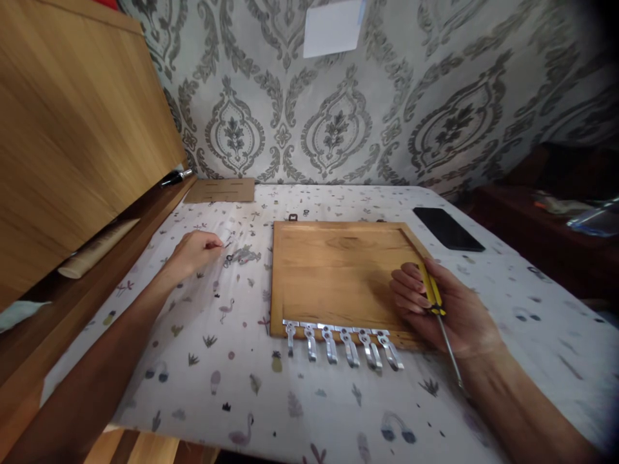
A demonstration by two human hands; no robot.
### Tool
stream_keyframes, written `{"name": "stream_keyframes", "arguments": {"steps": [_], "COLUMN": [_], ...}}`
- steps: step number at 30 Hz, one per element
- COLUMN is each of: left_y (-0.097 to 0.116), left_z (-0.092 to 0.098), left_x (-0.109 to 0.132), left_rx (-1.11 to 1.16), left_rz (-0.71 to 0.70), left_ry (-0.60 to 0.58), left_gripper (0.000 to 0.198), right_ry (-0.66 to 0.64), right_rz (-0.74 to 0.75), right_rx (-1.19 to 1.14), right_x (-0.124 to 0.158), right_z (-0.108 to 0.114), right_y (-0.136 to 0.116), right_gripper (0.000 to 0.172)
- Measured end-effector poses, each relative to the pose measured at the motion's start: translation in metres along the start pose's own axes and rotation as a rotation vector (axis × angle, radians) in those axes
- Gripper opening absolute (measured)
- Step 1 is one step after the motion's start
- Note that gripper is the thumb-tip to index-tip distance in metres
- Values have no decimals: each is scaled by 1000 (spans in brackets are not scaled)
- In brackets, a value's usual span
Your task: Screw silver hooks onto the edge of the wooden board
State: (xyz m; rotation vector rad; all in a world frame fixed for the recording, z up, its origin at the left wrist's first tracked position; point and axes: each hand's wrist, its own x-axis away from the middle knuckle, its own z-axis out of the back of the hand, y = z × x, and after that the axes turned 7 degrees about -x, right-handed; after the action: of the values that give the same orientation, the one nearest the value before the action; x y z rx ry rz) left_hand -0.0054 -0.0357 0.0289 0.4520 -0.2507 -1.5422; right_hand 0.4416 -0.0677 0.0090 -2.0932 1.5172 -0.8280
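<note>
My left hand [196, 250] is closed in a pinch over the left of the table, with a small thin piece that looks like a screw at its fingertips. Beside it on the cloth lies a greyish patch of what seem to be small metal parts [244, 255]. My right hand [449, 309] is wrapped around the yellow handle of a screwdriver [432, 287], its shaft pointing down toward my wrist. Those fingers are over the right side of a framed wooden board [333, 277]. Along the board's near edge sits a row of several silver metal hooks [349, 347].
A black phone [448, 229] lies at the right. At the back left is a brown cardboard piece [220, 190]. A wooden cabinet [82, 129] borders the left side, with a pen [175, 177] on its ledge. Patterned cloth [300, 412] covers the table; a papered wall stands behind.
</note>
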Motion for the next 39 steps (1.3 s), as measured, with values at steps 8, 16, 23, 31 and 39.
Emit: {"name": "stream_keyframes", "arguments": {"steps": [8,16,23,31,39], "left_y": [0,-4,-8,-7,2], "left_z": [0,0,-9,-16,-15], "left_x": [1,-2,-4,-4,3], "left_rx": [-22,-31,-6,-58,-160], "left_rz": [30,56,68,79,52], "left_ry": [-3,-24,-75,-56,48], "left_gripper": [23,23,24,24,22], "right_ry": [10,15,23,63,-57], "right_rz": [-17,-12,-8,-16,7], "right_rx": [-55,-63,-73,-129,5], "right_x": [2,2,3,3,-1], "right_z": [-1,-1,-3,-4,5], "right_y": [-1,0,-1,1,-2], "right_gripper": [39,39,38,35,45]}}
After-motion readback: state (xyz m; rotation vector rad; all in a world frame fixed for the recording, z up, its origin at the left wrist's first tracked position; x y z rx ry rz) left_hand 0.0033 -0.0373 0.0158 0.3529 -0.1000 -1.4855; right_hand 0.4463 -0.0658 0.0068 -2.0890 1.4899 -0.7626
